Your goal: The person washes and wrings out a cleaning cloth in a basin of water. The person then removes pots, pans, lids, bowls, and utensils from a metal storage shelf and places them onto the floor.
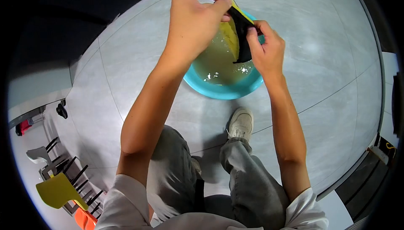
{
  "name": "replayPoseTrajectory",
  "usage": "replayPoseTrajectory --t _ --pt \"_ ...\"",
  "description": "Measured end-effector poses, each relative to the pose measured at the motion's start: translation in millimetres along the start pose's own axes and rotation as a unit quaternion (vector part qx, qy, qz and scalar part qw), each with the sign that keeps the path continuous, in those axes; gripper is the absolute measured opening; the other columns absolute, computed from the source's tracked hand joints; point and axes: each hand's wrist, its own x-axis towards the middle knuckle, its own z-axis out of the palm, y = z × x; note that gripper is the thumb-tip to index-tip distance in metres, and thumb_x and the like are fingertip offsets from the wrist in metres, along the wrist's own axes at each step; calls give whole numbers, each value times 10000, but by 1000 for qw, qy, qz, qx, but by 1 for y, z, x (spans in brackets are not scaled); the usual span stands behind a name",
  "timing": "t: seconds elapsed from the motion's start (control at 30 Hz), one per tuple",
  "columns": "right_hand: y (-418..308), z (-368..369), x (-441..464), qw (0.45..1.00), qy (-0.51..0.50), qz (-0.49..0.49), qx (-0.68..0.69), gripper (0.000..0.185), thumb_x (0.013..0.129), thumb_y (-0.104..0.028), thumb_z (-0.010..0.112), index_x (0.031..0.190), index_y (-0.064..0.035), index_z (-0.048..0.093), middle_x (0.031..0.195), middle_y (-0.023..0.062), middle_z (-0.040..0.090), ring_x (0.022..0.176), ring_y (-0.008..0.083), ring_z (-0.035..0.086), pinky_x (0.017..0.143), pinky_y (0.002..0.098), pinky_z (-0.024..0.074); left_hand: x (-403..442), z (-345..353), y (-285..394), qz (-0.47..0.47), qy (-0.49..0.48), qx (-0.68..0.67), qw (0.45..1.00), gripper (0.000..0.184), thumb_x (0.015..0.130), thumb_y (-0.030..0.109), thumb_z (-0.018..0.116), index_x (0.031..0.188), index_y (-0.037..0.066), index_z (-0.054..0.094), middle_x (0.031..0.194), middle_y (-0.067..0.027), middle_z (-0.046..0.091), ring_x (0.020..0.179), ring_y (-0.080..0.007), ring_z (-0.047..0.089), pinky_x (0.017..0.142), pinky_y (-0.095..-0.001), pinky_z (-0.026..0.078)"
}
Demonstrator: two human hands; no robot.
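Note:
A black and yellow cloth item [243, 34] hangs between my two hands, above a turquoise basin [227, 91] of murky water. My left hand [198, 17] pinches its upper end between thumb and fingers. The right edge of the cloth is gripped by my right hand [267, 47], its thumb pressed against the fabric. The cloth's lower tip points down over the water [216, 64], and its yellow side faces left.
The basin stands on grey floor tiles [324, 62], just beyond my shoe [241, 122]. Chairs, one with a yellow seat [60, 191], are at the lower left. A small black object [62, 110] lies near the left wall.

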Motion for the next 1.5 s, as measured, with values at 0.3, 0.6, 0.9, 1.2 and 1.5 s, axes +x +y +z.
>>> replayPoseTrajectory --t 0.3,0.6,0.9,1.2,1.5 --pt "-13 -7 13 984 -44 21 -170 116 774 -119 689 874 -60 691 800 131 700 741 353 669 712 458 540 -21 22 16 26 26 -74 997 202 906 -84 620 972 43 478 973 -49 526 789 -81 617 675 -191 546" --pt "43 -2 -9 947 -150 179 -220 251 789 -87 702 1037 -61 721 942 188 730 913 382 693 776 467 543 -9 -5 -18 133 105 -4 986 209 885 -44 696 993 4 523 1021 -118 596 843 -171 687 755 -269 621" --pt "40 -18 -5 975 96 200 11 175 792 -15 752 931 -46 650 738 30 566 654 147 520 615 296 454 3 -17 -27 189 158 -13 969 161 919 -14 664 1010 -7 531 1104 -131 552 908 -201 680 807 -324 627" --pt "-25 -24 -17 973 -158 169 -10 199 752 -33 757 889 -32 613 704 125 653 623 256 634 603 362 494 12 -26 -37 189 166 -17 968 136 931 -18 643 1022 9 547 1096 -115 567 935 -183 671 816 -321 619" --pt "-34 6 -41 915 -371 101 119 313 799 -158 781 1065 -31 676 847 116 698 811 263 686 735 367 521 9 -46 -23 102 -54 -34 993 177 877 -53 594 984 78 542 1022 -52 600 933 -120 617 809 -254 518"
